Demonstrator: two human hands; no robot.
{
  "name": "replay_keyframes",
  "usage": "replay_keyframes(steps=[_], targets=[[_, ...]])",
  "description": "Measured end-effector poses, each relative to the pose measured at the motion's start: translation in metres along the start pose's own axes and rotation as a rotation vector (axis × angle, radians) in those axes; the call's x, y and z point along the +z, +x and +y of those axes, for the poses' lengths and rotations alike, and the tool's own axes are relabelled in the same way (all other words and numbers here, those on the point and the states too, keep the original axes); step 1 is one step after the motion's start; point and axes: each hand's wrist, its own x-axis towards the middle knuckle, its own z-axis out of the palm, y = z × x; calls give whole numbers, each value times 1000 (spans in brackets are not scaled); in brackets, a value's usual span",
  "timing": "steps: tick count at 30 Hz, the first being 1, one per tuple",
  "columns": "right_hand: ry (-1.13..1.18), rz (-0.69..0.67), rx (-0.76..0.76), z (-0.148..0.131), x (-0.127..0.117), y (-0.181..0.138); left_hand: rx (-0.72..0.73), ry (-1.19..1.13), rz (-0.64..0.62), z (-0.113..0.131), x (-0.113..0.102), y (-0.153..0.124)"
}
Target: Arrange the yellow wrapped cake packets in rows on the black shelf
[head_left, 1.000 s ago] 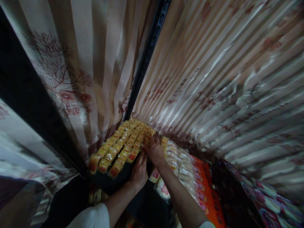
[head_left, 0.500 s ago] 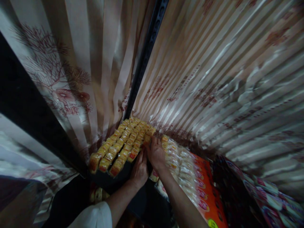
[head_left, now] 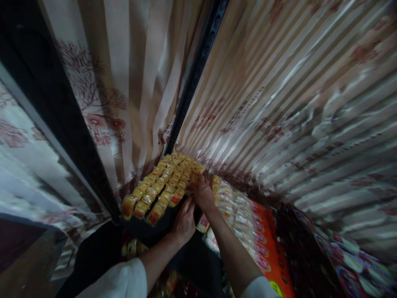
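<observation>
Several rows of small yellow packs in clear wrapping [head_left: 167,186] stand on a dark shelf [head_left: 189,256] in the corner. My right hand [head_left: 203,194] reaches to the right end of these rows, its fingers curled against a yellow pack [head_left: 194,178]; the fingertips are partly hidden. Just below and to the left, my left hand [head_left: 185,221] has its fingers stretched forward, close under the right hand and beside the front of the rows. Nothing shows clearly in it.
Clear-wrapped pale packs [head_left: 240,215] lie right of my right arm, beside an orange printed pack or box [head_left: 269,244]. Dark packages [head_left: 299,248] and other packets [head_left: 359,265] continue rightward. Black metal posts [head_left: 192,78] and pleated printed curtains [head_left: 263,82] enclose the corner. More goods sit below the shelf.
The view has shifted slightly, so the left post stands further right. My hands remain at the same rows; the left hand sits slightly further from the right hand's fingers.
</observation>
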Motion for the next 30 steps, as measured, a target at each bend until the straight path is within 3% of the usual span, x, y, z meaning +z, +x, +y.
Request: replay_keyframes(steps=[5, 8, 14, 22, 30], targets=[[12, 14, -12, -2, 1, 1, -94, 26, 73, 4, -16, -38], [36, 48, -18, 0, 5, 2, -129, 101, 71, 4, -22, -48], [62, 61, -27, 5, 5, 3, -169, 184, 39, 6, -21, -39], [84, 39, -55, 5, 2, 0, -113, 163, 133, -6, -19, -35], [83, 28, -58, 6, 4, -2, -59, 183, 73, -11, -20, -31]])
